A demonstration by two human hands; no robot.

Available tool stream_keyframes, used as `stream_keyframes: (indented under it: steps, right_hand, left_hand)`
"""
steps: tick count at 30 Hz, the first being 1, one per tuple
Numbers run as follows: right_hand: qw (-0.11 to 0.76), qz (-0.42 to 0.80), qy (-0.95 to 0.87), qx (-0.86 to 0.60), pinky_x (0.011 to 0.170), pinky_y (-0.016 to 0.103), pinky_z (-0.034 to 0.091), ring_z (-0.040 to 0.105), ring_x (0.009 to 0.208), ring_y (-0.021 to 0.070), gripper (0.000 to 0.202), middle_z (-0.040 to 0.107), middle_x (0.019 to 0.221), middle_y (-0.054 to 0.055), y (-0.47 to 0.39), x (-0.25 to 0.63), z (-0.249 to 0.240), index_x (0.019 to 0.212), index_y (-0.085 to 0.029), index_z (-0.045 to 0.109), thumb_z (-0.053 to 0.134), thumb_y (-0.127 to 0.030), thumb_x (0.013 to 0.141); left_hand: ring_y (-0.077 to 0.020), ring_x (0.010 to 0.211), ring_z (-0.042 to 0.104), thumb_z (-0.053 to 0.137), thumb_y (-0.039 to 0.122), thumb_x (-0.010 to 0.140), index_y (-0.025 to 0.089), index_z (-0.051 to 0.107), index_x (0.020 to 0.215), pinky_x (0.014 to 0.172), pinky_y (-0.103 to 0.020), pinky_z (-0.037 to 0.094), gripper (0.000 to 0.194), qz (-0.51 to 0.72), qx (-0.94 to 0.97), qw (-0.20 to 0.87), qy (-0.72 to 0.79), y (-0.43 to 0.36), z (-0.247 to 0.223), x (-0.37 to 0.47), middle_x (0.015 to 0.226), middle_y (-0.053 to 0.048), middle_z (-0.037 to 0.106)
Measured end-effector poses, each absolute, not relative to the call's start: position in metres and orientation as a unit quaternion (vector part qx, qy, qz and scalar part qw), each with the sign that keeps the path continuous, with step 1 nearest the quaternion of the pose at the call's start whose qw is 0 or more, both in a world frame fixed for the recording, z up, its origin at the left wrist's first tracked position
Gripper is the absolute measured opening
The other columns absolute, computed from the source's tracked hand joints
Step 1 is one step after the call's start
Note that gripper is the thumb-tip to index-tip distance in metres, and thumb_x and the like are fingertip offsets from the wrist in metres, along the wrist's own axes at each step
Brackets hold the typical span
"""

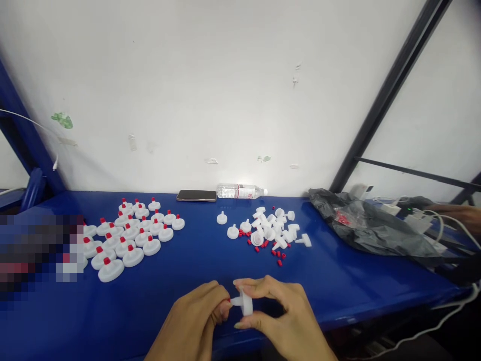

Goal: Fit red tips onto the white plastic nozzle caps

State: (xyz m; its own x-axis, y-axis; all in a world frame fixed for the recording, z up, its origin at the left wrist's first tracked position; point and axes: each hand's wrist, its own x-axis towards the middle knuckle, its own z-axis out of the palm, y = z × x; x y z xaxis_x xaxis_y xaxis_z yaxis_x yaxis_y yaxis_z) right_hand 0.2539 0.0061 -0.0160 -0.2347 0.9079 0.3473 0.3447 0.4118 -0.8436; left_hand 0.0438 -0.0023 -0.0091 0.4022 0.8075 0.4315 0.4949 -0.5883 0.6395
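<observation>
Near the table's front edge, my right hand (285,313) grips a white nozzle cap (246,304) by its round rim, thumb below and fingers above. The nozzle points left. My left hand (197,318) is closed at the nozzle's end, pinching a small red tip cap (229,301) that is mostly hidden by the fingers. Whether the tip cap is fully seated I cannot tell. Beyond my hands lies a loose pile of white nozzle caps (276,228) without red tips. Small red tip caps (279,262) are scattered among and in front of them.
On the left, several white nozzle caps with red tips (130,255) stand upright in rows. A phone (197,195) and a clear bottle (240,191) lie along the wall. A dark plastic bag (376,235) and white cables (424,331) are on the right. The blue table (180,281) lies beneath.
</observation>
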Motion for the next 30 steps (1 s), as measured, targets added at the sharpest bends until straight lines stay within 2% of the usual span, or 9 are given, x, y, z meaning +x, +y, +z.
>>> stream_keyframes:
  steps: [6,10,14,19,23,26,28,30]
  right_hand:
    - [0.436,0.287,-0.739,-0.426,0.102,0.034,0.058,0.079,0.106,0.0255,0.032,0.083,0.113,-0.002,0.007,0.255,-0.022,0.095,-0.03,0.076,0.096,-0.028,0.071]
    - [0.385,0.251,-0.751,-0.474,0.103,0.036,0.058,0.078,0.108,0.0263,0.027,0.082,0.116,-0.004,0.006,0.257,-0.017,0.097,-0.033,0.078,0.093,-0.035,0.075]
    - [0.344,0.197,-0.767,-0.505,0.098,0.035,0.061,0.079,0.1,0.0249,0.033,0.081,0.118,-0.005,0.005,0.257,-0.012,0.11,-0.037,0.078,0.089,-0.039,0.078]
    - [0.361,0.163,-0.782,-0.481,0.091,0.028,0.063,0.08,0.093,0.0218,0.035,0.081,0.119,-0.003,0.004,0.254,-0.009,0.118,-0.036,0.076,0.084,-0.037,0.083]
    - [0.406,0.158,-0.777,-0.453,0.083,0.024,0.063,0.079,0.084,0.0192,0.026,0.082,0.109,0.0,0.005,0.252,-0.006,0.118,-0.033,0.075,0.074,-0.036,0.092]
    - [0.413,0.156,-0.777,-0.45,0.079,0.023,0.063,0.078,0.081,0.0184,0.02,0.082,0.102,0.0,0.006,0.251,-0.006,0.115,-0.032,0.075,0.068,-0.035,0.096]
    - [0.41,0.153,-0.779,-0.449,0.078,0.023,0.063,0.078,0.08,0.0184,0.019,0.082,0.099,-0.001,0.006,0.251,-0.006,0.114,-0.032,0.075,0.067,-0.035,0.097]
    - [0.413,0.156,-0.78,-0.442,0.078,0.023,0.063,0.078,0.081,0.0179,0.016,0.082,0.101,-0.001,0.005,0.251,-0.006,0.111,-0.032,0.075,0.066,-0.033,0.097]
  left_hand:
    - [-0.0125,0.062,0.054,0.034,0.026,0.107,0.021,0.049,0.073,0.059,-0.024,0.037,0.037,0.371,0.808,0.218,0.403,0.0,-0.009,0.044,0.071,0.0,0.061]
    - [-0.0129,0.067,0.058,0.038,0.033,0.107,0.02,0.058,0.075,0.062,-0.023,0.039,0.041,0.363,0.78,0.277,0.428,-0.004,0.0,0.046,0.074,0.0,0.065]
    - [-0.0137,0.067,0.058,0.045,0.042,0.105,0.022,0.071,0.084,0.062,-0.023,0.041,0.039,0.362,0.725,0.329,0.484,-0.006,0.006,0.047,0.079,-0.001,0.07]
    - [-0.0144,0.064,0.06,0.05,0.05,0.101,0.022,0.075,0.097,0.055,-0.023,0.042,0.039,0.386,0.675,0.358,0.517,-0.006,0.014,0.042,0.079,-0.002,0.071]
    - [-0.0153,0.061,0.062,0.049,0.053,0.1,0.025,0.075,0.094,0.052,-0.022,0.043,0.038,0.379,0.69,0.292,0.544,-0.008,0.036,0.02,0.076,0.0,0.072]
    - [-0.0182,0.061,0.065,0.055,0.056,0.093,0.028,0.076,0.087,0.052,-0.024,0.044,0.036,0.355,0.71,0.171,0.584,-0.013,0.053,-0.016,0.076,0.0,0.076]
    - [-0.0211,0.065,0.068,0.058,0.058,0.088,0.03,0.077,0.082,0.06,-0.026,0.047,0.034,0.33,0.696,0.078,0.633,-0.018,0.058,-0.046,0.076,0.001,0.077]
    - [-0.0232,0.072,0.071,0.06,0.052,0.087,0.033,0.079,0.081,0.068,-0.028,0.047,0.027,0.26,0.67,0.026,0.694,-0.023,0.06,-0.077,0.078,0.003,0.079]
